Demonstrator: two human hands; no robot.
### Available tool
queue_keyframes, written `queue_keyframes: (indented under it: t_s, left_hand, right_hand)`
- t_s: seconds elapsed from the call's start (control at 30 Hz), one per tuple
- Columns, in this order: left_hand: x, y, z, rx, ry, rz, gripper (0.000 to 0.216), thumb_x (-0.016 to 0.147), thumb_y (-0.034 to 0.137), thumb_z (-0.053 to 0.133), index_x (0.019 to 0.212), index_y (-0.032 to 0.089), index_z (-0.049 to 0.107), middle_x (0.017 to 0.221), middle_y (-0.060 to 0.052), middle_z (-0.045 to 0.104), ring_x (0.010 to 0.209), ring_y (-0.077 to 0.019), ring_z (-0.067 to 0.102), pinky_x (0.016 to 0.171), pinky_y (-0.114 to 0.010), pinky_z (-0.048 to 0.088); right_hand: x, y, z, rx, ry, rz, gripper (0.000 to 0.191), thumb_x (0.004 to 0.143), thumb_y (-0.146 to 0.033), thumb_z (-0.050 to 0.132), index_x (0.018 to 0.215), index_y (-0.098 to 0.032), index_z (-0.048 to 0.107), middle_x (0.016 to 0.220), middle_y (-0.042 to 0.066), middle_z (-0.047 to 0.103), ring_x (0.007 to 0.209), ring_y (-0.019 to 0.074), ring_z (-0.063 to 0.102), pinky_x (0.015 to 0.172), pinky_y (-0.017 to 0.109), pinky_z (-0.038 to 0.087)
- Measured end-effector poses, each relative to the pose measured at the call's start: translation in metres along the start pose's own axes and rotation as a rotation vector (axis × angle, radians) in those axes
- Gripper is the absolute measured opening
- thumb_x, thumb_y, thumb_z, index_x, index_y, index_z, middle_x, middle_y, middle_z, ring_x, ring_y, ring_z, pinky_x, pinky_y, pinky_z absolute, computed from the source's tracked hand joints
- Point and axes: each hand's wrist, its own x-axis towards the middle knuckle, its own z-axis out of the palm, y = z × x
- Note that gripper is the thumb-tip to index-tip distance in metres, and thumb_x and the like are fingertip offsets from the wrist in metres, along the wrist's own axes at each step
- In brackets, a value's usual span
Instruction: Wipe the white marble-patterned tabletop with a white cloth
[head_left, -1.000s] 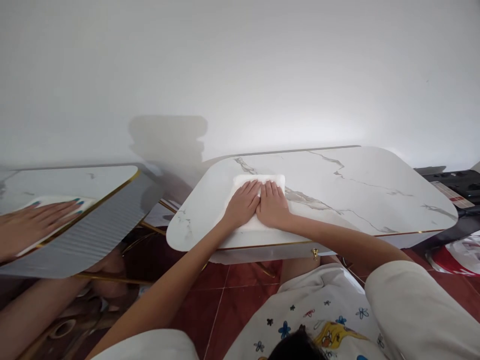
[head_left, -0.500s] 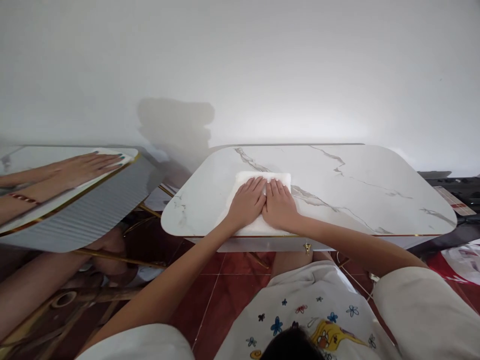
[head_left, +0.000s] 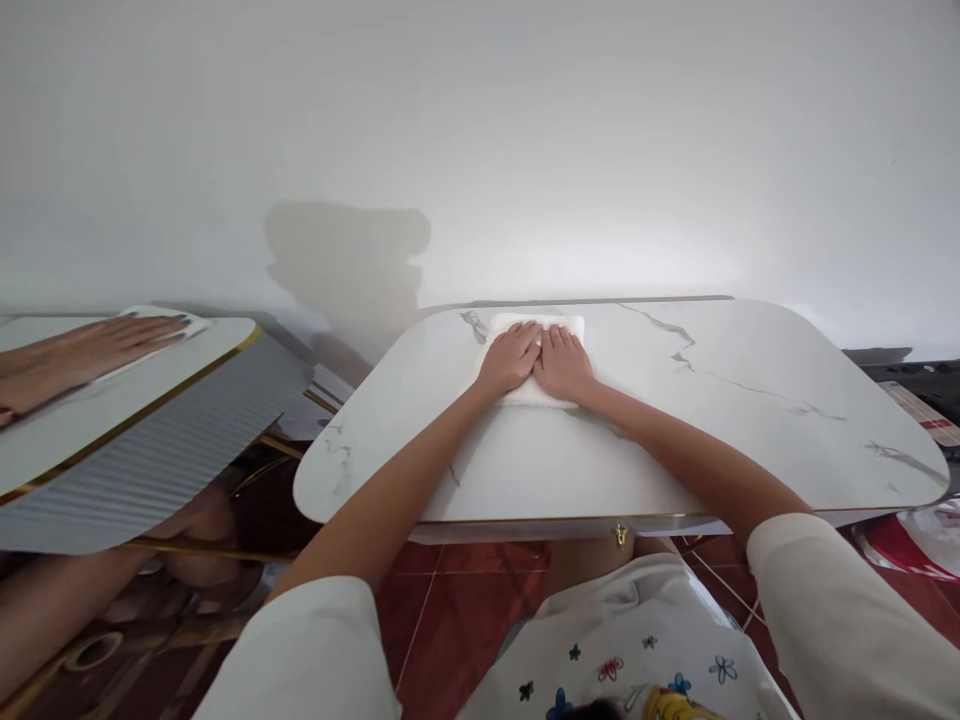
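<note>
A folded white cloth [head_left: 534, 395] lies on the white marble-patterned tabletop [head_left: 735, 430], toward its back edge. My left hand [head_left: 511, 357] rests flat on the cloth, fingers stretched out and pointing away from me. Beside it, my right hand [head_left: 562, 362] presses flat on the same cloth, and the two hands touch at the thumbs. Both palms cover the middle of the cloth, while its far edge and part of its near edge show. A small gold knob [head_left: 619, 535] sticks out below the table's front edge.
At the left, another person's hand [head_left: 142, 335] lies on a white cloth on a second marble-patterned table [head_left: 187, 365] with a gold edge and ribbed side. A pale wall [head_left: 570, 150] stands behind both tables. Red tiles [head_left: 465, 620] cover the floor. Dark equipment [head_left: 915, 375] sits at the right.
Both my hands and the cloth have slid forward, away from me toward the wall. At the left, the other person's hand has also shifted farther back and left.
</note>
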Motion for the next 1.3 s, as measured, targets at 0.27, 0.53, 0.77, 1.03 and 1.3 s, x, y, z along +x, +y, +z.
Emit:
queue_keyframes:
  t_s: [0.27,0.53,0.77,1.03,1.3]
  left_hand:
    - [0.041,-0.029,0.01,-0.026,0.026,0.021,0.047,0.09,0.026,0.028,0.13,0.015,0.048,0.138,-0.006,0.049,0.129,-0.0196,0.04,0.11,-0.036,0.031]
    - [0.084,-0.048,0.022,0.014,0.046,-0.01,0.045,0.088,0.021,0.029,0.127,0.019,0.051,0.134,-0.004,0.053,0.126,-0.0199,0.043,0.107,-0.037,0.033]
    - [0.099,-0.045,0.028,0.037,0.043,-0.022,0.042,0.09,0.023,0.029,0.127,0.021,0.051,0.132,-0.004,0.055,0.122,-0.0205,0.046,0.103,-0.036,0.036]
    - [0.101,-0.021,0.035,0.031,0.002,-0.056,0.046,0.092,0.025,0.028,0.135,0.017,0.045,0.143,-0.007,0.044,0.132,-0.0253,0.036,0.109,-0.045,0.027]
    - [0.076,-0.005,0.027,0.0,-0.048,-0.059,0.05,0.094,0.028,0.025,0.141,0.016,0.037,0.15,-0.006,0.034,0.138,-0.0258,0.027,0.112,-0.045,0.022]
  right_hand:
    - [0.045,0.011,0.012,0.001,0.026,0.028,0.059,0.092,-0.028,0.026,0.141,0.004,0.03,0.149,0.021,0.029,0.138,0.0291,0.023,0.11,0.044,0.018]
    - [0.095,0.027,0.021,-0.007,0.042,0.051,0.058,0.092,-0.027,0.026,0.142,0.002,0.031,0.149,0.018,0.031,0.137,0.028,0.025,0.11,0.04,0.018]
    - [0.105,0.045,0.021,-0.026,0.042,0.013,0.057,0.093,-0.027,0.026,0.141,0.002,0.033,0.147,0.018,0.035,0.136,0.0283,0.028,0.109,0.039,0.02]
    - [0.093,0.065,0.018,-0.07,0.053,0.042,0.057,0.093,-0.028,0.026,0.142,0.0,0.032,0.148,0.017,0.034,0.137,0.0276,0.027,0.11,0.038,0.02]
    - [0.064,0.058,0.011,-0.099,0.045,0.047,0.057,0.093,-0.029,0.027,0.143,-0.001,0.03,0.15,0.016,0.03,0.138,0.0271,0.025,0.11,0.037,0.018]
